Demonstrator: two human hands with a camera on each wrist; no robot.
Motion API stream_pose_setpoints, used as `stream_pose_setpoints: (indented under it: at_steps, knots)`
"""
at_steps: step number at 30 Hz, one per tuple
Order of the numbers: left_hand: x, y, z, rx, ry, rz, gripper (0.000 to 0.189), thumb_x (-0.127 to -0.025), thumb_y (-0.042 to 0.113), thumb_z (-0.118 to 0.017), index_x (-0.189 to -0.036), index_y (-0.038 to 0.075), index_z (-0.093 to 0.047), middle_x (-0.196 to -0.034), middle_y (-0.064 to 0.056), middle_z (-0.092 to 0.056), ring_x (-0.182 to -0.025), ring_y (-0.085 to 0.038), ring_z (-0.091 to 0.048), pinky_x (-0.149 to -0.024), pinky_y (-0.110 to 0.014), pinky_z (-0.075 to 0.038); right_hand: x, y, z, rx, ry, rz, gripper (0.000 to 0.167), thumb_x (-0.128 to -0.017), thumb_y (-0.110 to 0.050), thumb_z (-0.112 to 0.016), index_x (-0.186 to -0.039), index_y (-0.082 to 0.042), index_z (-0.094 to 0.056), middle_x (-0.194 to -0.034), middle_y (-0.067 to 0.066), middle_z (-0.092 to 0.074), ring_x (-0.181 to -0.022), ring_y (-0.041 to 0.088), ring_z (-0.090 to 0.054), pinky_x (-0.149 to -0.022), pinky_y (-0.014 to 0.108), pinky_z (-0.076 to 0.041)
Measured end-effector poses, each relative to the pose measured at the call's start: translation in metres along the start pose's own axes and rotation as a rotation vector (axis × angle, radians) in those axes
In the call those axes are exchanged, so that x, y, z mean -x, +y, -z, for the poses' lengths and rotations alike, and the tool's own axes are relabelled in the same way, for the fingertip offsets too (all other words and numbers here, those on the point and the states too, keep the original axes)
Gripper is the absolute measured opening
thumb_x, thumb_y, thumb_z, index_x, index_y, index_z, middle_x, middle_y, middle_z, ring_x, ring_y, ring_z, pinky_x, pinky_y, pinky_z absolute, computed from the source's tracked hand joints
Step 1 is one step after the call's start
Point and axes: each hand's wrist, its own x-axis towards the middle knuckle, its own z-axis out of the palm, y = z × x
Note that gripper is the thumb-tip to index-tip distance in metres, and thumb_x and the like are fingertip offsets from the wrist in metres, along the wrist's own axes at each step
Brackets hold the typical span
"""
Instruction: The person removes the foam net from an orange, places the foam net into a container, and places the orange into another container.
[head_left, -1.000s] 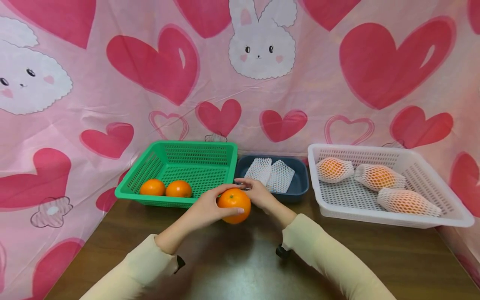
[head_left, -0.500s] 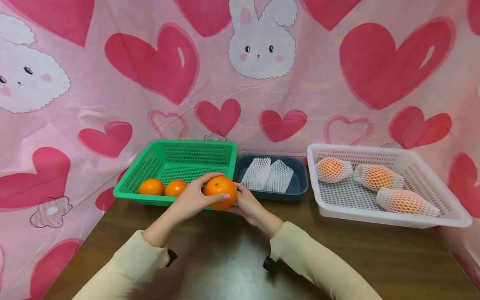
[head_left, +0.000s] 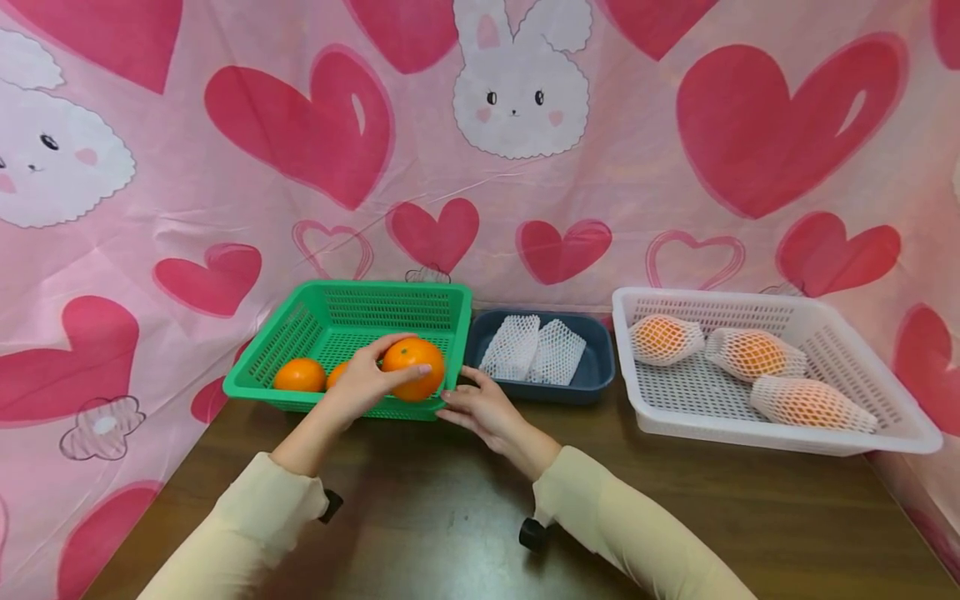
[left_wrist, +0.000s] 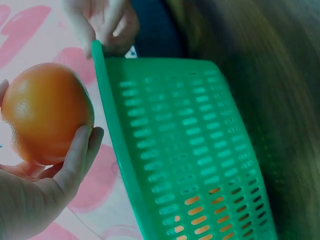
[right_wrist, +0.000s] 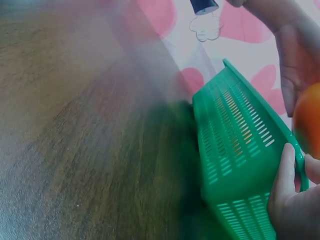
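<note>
While the left hand point(head_left: 358, 387) grips an orange point(head_left: 415, 369) – thumb across the near face, fingers curled round it – the right hand point(head_left: 487, 412) pinches the rim of the green basket point(head_left: 386, 308) at its near right corner, thumb on the outer wall. The held orange is up over the basket's right part, apart from the rim in the left wrist view, and just left of and beyond the right hand's fingertips. Two loose oranges point(head_left: 299, 375) lie in the basket left of the left hand, one partly hidden behind it. Just beyond the right hand, a bit to its right: blue tray point(head_left: 547, 392), two white nets point(head_left: 512, 346) side by side in it. Well right of the right hand: white basket point(head_left: 708, 429) with three netted oranges point(head_left: 756, 354). Desk point(head_left: 420, 500) below both hands; cream sleeves point(head_left: 266, 508) on both arms. Past the hands – pink cloth point(head_left: 450, 167), hearts and rabbits.
</note>
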Motion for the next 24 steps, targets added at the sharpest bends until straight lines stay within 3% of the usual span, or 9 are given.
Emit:
stream_pose_setpoints:
  at_steps: [13, 24]
  knots:
    - [-0.024, -0.026, -0.001, -0.019, 0.031, 0.08, 0.066, -0.096, 0.039, -0.071, -0.148, 0.008, -0.047, -0.135, -0.021, -0.054, -0.11, -0.035, -0.056, -0.092, -0.047, -0.051, -0.001, 0.002, 0.0, -0.037, 0.009, -0.013, 0.065, -0.102, 0.006, -0.054, -0.159, 0.001, -0.021, -0.125, 0.024, -0.057, -0.097, 0.023, -0.067, -0.097, 0.046, -0.052]
    - [-0.038, -0.035, -0.011, -0.126, -0.001, 0.092, 0.073, -0.093, 0.041, -0.075, -0.148, 0.003, -0.047, -0.137, -0.023, -0.055, -0.112, -0.037, -0.056, -0.095, -0.051, -0.049, -0.001, 0.001, -0.001, -0.043, 0.015, -0.014, 0.063, -0.102, 0.007, -0.054, -0.157, 0.004, -0.023, -0.122, 0.022, -0.057, -0.094, 0.022, -0.066, -0.096, 0.045, -0.053]
